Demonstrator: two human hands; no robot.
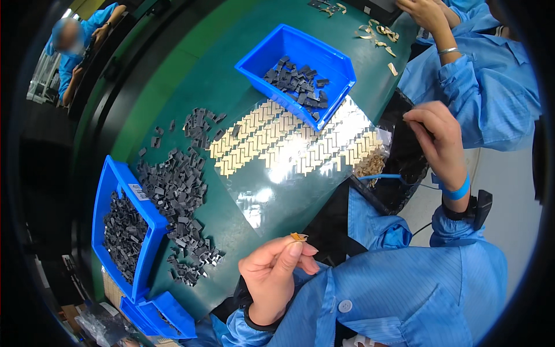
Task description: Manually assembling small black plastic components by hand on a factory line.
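My left hand is closed, pinching a small gold-coloured piece between thumb and fingertips just off the table's near edge. Out to the right, my right hand is raised, its fingers bent and closed toward the thumb; whatever they hold, if anything, is too small to make out. A blue band circles that wrist. Below it, a black bag holds tan scraps. Between my hands lies a clear plastic sheet bearing rows of cream strip-like pieces.
One blue bin with small black parts rests on the sheet's far side. Loose black parts are heaped at left, beside another blue bin. A smaller blue bin sits lower left. A co-worker's sleeve is at upper right.
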